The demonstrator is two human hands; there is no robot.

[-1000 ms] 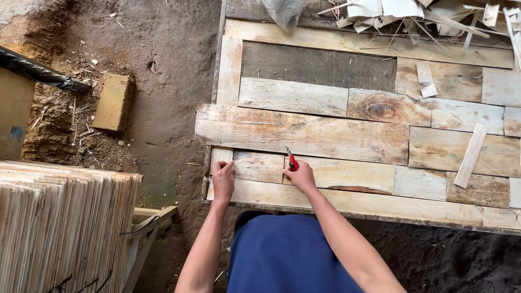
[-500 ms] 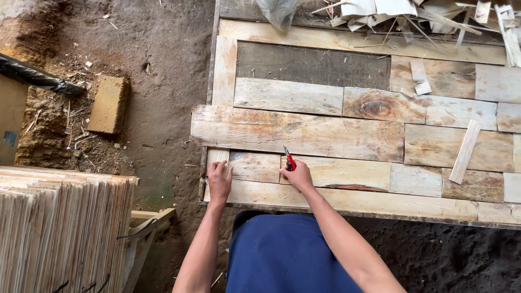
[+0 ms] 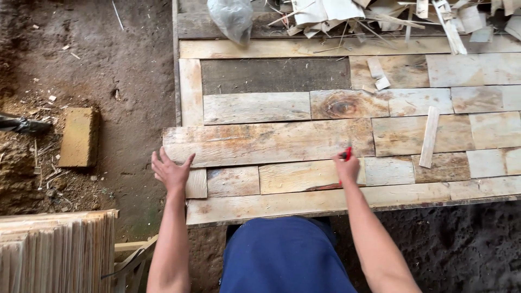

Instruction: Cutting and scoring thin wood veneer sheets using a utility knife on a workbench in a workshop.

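Note:
My left hand is spread open at the left end of a long loose plank that lies across a panel of joined wooden boards. The fingers touch or hover at the plank's lower left corner. My right hand rests on the boards just below the plank's right part and holds a small red marker, its tip pointing up at the plank's lower edge. My blue-clad legs stand at the panel's near edge.
A thin loose strip lies on the boards at the right. Wood scraps and a plastic bag pile at the far edge. A brick-like block sits on the dirt at the left. Stacked thin boards stand at lower left.
My left hand has slid left to the plank's end and spread its fingers. My right hand with the marker has moved right along the plank's lower edge.

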